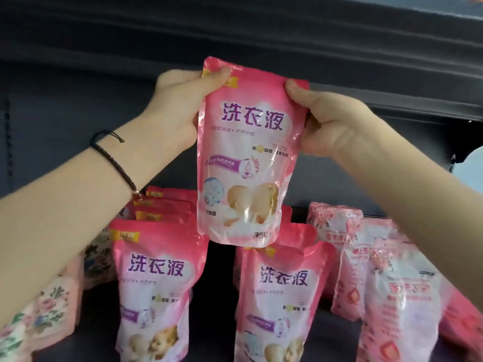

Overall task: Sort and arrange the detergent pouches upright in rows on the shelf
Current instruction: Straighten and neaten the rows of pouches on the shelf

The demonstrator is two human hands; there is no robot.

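A pink detergent pouch (248, 152) with purple lettering hangs upright in the air above the shelf rows. My left hand (180, 105) grips its upper left edge, thumb on the front near the yellow corner. My right hand (329, 121) grips its upper right edge. Below it stand two rows of the same pink pouches, one on the left (154, 288) and one on the right (279, 304), each with more pouches behind. The held pouch's bottom hovers over the gap between these rows.
Floral-printed pouches (39, 309) stand at the far left. Pale pink crinkled pouches (397, 291) of another kind fill the right side. The dark shelf floor (219, 343) shows between the front pouches. The shelf above (261, 35) hangs low overhead.
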